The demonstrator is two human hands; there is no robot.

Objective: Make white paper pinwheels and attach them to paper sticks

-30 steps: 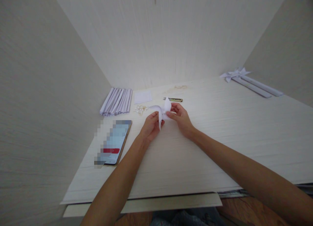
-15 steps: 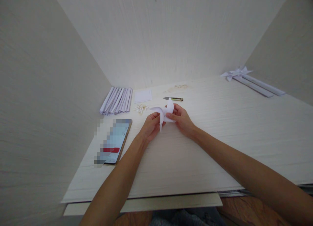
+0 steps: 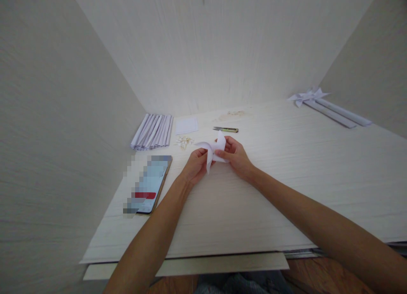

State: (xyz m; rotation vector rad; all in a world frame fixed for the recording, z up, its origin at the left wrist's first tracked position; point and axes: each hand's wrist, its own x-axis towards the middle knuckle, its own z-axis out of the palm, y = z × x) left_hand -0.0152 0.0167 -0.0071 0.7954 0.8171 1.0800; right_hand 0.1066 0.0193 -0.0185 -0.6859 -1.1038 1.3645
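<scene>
Between my two hands is a white paper pinwheel (image 3: 217, 146) with curved, folded blades. My left hand (image 3: 195, 167) is closed on its left side, with the fingertips partly behind the paper. My right hand (image 3: 237, 156) pinches it from the right, the thumb lying across the front near the centre. Just beyond the pinwheel lie small thread snips (image 3: 225, 129). A little heap of short whitish pieces (image 3: 183, 142) sits beyond my left hand.
A bundle of rolled paper sticks (image 3: 152, 132) and square paper sheets (image 3: 186, 126) lie at the back left. Left of my forearm rests a phone (image 3: 149, 186). At the far right, pinwheels with paper sticks (image 3: 332, 113) lie by the wall. The table's front edge (image 3: 222, 263) is near me.
Both hands keep hold of the pinwheel; it has shifted very slightly toward me. The objects on the table have not moved.
</scene>
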